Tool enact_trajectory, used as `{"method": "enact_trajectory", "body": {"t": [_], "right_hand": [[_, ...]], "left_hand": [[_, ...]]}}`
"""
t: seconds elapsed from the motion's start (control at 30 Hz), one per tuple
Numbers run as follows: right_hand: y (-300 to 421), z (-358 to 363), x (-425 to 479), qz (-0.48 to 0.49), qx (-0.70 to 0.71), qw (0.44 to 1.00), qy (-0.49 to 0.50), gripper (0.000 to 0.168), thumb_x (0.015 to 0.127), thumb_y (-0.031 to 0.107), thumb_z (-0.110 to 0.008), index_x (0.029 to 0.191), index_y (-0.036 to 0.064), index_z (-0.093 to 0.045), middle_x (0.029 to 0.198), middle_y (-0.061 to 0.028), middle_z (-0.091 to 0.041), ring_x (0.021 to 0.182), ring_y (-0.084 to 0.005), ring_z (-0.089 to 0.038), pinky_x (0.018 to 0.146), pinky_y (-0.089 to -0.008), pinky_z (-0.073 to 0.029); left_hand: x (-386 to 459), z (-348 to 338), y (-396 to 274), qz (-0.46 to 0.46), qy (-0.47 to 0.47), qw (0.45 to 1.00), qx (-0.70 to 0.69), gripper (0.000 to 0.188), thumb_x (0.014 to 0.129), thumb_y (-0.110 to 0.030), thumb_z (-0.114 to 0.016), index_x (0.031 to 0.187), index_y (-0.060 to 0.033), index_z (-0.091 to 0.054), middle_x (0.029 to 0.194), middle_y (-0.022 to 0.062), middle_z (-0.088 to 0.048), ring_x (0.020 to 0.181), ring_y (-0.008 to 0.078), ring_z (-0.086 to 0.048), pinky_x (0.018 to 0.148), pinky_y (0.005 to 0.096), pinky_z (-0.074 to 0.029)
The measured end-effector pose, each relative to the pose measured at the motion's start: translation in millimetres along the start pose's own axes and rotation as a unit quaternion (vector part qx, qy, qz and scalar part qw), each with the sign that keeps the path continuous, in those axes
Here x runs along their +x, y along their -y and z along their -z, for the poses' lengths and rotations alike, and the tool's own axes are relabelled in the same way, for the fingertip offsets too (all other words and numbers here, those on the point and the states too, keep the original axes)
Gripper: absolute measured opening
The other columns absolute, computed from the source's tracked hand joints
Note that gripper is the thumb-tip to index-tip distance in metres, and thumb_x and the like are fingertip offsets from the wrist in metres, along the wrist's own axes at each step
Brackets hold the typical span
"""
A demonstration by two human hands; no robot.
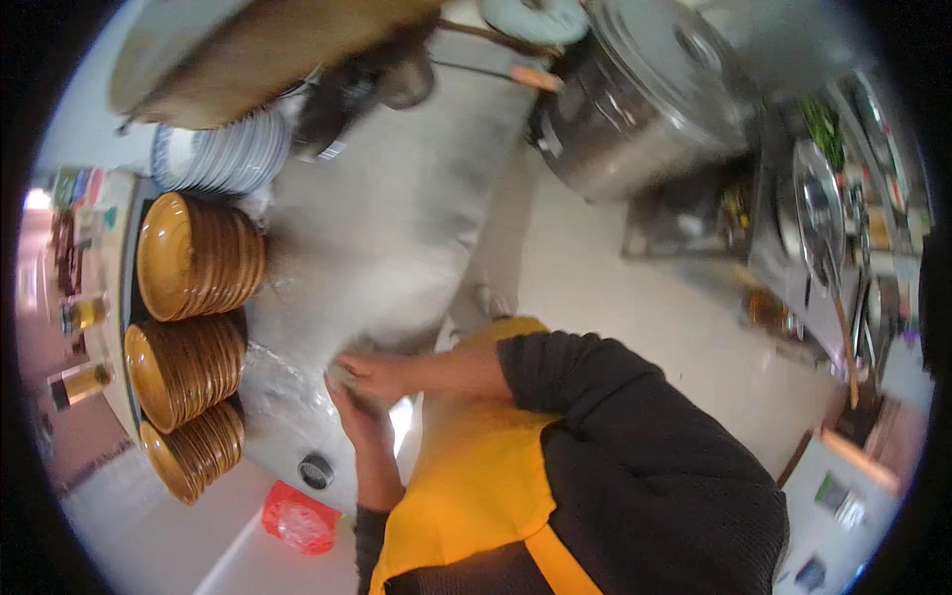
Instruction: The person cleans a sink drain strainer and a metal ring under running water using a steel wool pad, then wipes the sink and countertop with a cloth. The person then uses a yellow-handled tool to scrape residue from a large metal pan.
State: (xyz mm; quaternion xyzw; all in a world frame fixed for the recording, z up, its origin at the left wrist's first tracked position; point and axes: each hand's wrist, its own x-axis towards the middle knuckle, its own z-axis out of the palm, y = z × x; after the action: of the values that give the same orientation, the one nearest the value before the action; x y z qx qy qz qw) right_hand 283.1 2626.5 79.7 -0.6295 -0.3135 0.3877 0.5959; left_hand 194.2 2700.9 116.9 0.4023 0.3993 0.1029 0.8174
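My right hand (375, 374) and my left hand (355, 416) are close together over the near edge of a stainless steel worktop (349, 201). Something small and greyish (341, 374) shows at their fingertips. Motion blur hides what it is and which hand grips it. Beyond the hands, three stacks of glossy amber plates stand along the worktop's far side: one large stack (201, 256), a middle one (186, 372) and a smaller one (193, 450).
Blue-rimmed white plates (223, 152) are stacked beside the amber ones. A large lidded steel pot (647, 104) stands at upper right. A red plastic bag (301, 518) and a dark round object (315, 471) lie near my left arm. A wok (814, 201) sits far right.
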Motion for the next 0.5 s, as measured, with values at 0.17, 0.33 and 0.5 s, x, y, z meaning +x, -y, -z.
{"method": "enact_trajectory", "body": {"t": [0.17,0.33,0.5], "right_hand": [[-10,79,-78,-0.055,0.134,0.977,-0.156,0.032,0.090,0.018,-0.052,0.120,0.007,-0.058,0.106,-0.0116,-0.068,0.096,-0.0257,-0.065,0.083,-0.0363,-0.049],[-128,142,-212,-0.238,-0.037,0.888,-0.392,0.032,0.090,0.023,-0.054,0.119,0.011,-0.060,0.100,-0.0112,-0.069,0.091,-0.0271,-0.065,0.082,-0.0369,-0.050],[-219,165,-259,-0.339,-0.064,0.884,-0.315,0.030,0.093,0.025,-0.049,0.116,0.011,-0.062,0.100,-0.0139,-0.068,0.091,-0.0291,-0.065,0.082,-0.0397,-0.050]], "left_hand": [[69,-37,0,0.115,0.026,0.992,0.044,0.047,0.099,-0.032,-0.040,0.136,-0.0024,-0.041,0.131,0.0162,-0.050,0.118,0.0309,-0.051,0.098,0.0428,-0.045],[78,-90,-2,-0.126,0.004,0.909,0.398,0.050,0.098,-0.024,-0.047,0.140,0.0004,-0.036,0.132,0.0191,-0.049,0.119,0.0316,-0.051,0.099,0.0415,-0.043],[154,-86,47,-0.425,0.212,0.404,0.782,0.053,0.101,-0.027,-0.040,0.142,0.0044,-0.030,0.143,0.0273,-0.036,0.132,0.0413,-0.035,0.110,0.0483,-0.025]]}}
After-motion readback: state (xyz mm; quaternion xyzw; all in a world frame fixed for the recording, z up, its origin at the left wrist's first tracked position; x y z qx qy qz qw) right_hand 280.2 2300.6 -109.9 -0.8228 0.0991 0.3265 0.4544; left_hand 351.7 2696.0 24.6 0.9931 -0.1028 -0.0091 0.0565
